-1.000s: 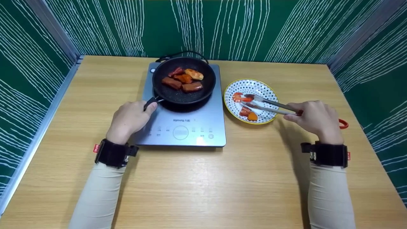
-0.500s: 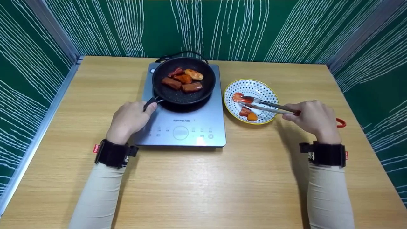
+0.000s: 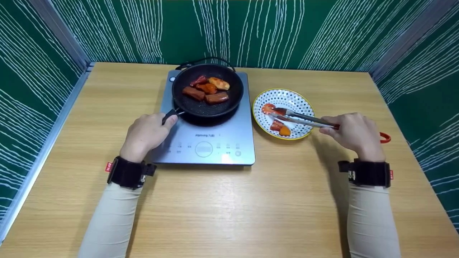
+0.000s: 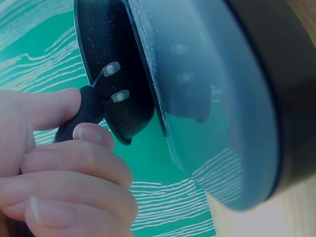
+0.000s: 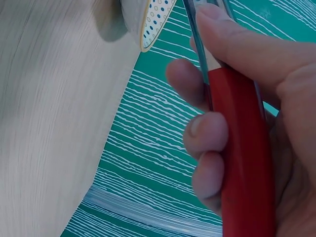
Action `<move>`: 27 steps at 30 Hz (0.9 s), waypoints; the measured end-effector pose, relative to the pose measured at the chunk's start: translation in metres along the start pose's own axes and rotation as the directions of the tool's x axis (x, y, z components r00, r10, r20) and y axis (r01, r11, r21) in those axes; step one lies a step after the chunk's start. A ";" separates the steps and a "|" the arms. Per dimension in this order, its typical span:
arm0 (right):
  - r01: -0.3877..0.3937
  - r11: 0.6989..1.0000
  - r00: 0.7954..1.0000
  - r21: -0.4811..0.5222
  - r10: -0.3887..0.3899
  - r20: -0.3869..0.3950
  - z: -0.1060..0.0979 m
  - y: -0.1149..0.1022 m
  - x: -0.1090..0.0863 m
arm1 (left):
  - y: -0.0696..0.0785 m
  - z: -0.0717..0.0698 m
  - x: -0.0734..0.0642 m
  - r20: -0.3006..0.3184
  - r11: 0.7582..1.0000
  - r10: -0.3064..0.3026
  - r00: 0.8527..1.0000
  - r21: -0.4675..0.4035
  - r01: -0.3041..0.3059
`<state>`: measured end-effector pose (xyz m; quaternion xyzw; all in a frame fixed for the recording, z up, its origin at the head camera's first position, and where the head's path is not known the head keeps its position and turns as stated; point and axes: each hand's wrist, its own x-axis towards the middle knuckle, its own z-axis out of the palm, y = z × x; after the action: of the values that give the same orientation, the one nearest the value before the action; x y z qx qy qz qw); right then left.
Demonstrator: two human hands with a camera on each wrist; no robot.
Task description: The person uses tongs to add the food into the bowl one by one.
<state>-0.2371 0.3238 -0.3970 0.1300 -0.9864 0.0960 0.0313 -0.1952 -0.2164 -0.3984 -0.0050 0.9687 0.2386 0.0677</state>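
Note:
My left hand [image 3: 147, 134] grips the black handle [image 4: 81, 118] of a frying pan [image 3: 200, 109], which sits on a silver induction cooktop [image 3: 229, 129]. Several brown, orange and yellowish pieces of food lie in the pan. My right hand [image 3: 355, 134] holds tongs with red handles [image 5: 242, 148]. The tips of the tongs [image 3: 304, 118] are at an orange-red shrimp [image 3: 267, 108] in a dotted plate [image 3: 294, 96] with a yellow rim; how firmly they pinch it I cannot tell. Nearer the plate's front lie a reddish piece [image 3: 276, 125] and an orange piece [image 3: 285, 131].
The cooktop and plate stand side by side on a wooden table [image 3: 229, 200]. A black cable [image 3: 211, 58] runs behind the pan. Green panels [image 3: 265, 32] with white streaks enclose the back and sides.
The tongs have shifted slightly left and their tips have drawn closer together at the shrimp. My left hand and the pan have stayed in place.

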 end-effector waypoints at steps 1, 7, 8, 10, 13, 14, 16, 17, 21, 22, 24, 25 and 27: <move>0.002 1.000 1.000 0.002 -0.002 -0.005 0.000 0.000 0.000 | 0.000 0.000 0.000 0.000 1.000 -0.001 1.000 -0.001 0.001; 0.010 0.999 0.998 0.032 -0.008 -0.066 -0.003 0.000 -0.001 | 0.000 0.000 0.000 0.005 1.000 -0.004 1.000 -0.008 0.004; 0.011 0.999 0.997 0.036 -0.008 -0.081 -0.004 -0.001 -0.002 | 0.000 0.000 0.001 0.006 1.000 -0.004 1.000 -0.009 0.004; 0.013 0.999 0.993 0.048 -0.007 -0.114 -0.006 -0.005 -0.002 | 0.001 -0.001 0.000 0.005 1.000 -0.004 1.000 -0.009 0.004; 0.026 0.998 0.983 0.062 -0.014 -0.181 -0.008 -0.014 -0.003 | 0.000 -0.001 0.001 0.003 1.000 -0.007 1.000 -0.012 0.007; 0.033 0.998 0.978 0.061 -0.019 -0.210 -0.009 -0.018 -0.003 | 0.000 0.000 0.001 -0.002 1.000 -0.005 1.000 -0.005 0.005; 0.050 0.996 0.965 0.068 -0.031 -0.262 -0.010 -0.029 -0.003 | -0.001 0.000 0.001 -0.011 1.000 0.002 1.000 0.007 -0.002; 0.061 0.996 0.958 0.070 -0.039 -0.284 -0.010 -0.034 -0.003 | -0.001 0.000 0.001 -0.014 1.000 0.005 1.000 0.011 -0.005; 0.117 0.989 0.935 0.090 -0.079 -0.345 -0.009 -0.060 -0.001 | -0.002 0.000 0.000 -0.013 1.000 0.006 1.000 0.012 -0.005; 0.133 0.987 0.931 0.094 -0.092 -0.353 -0.008 -0.066 -0.001 | -0.002 0.000 0.000 -0.010 1.000 0.003 1.000 0.008 -0.003; 0.163 0.982 0.922 0.097 -0.117 -0.369 -0.005 -0.077 -0.001 | -0.002 0.000 0.000 -0.002 1.000 -0.001 1.000 0.001 0.001; 0.175 0.979 0.918 0.100 -0.126 -0.376 -0.003 -0.082 -0.001 | -0.002 0.000 0.000 0.001 1.000 -0.001 1.000 0.000 0.001; 0.196 0.975 0.912 0.105 -0.142 -0.384 0.000 -0.092 -0.001 | 0.000 0.000 0.001 0.005 1.000 -0.001 1.000 -0.001 0.001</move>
<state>-0.2117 0.2371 -0.3801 0.1964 -0.9379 0.1857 0.2174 -0.1963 -0.2167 -0.3985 -0.0047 0.9685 0.2390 0.0702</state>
